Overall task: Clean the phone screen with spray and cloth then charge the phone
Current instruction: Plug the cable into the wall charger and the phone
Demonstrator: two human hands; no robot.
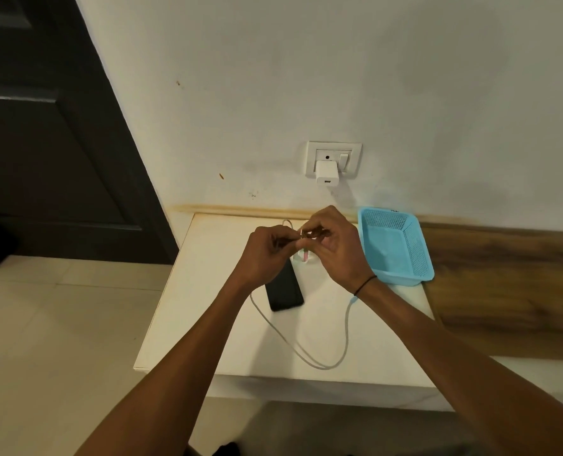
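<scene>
A black phone lies flat on the white table, partly under my left wrist. A white charging cable loops across the table towards its front edge and runs up to both hands. My left hand and my right hand are held close together above the phone's far end, each pinching part of the cable near its ends. Below my right fingers a small white item with pink and green marks lies on the table, mostly hidden. A white charger adapter sits in the wall socket.
A light blue perforated plastic basket stands at the table's back right, against the wall. A dark door is at the left. A wooden panel lies to the right of the table, and pale floor tiles to the left.
</scene>
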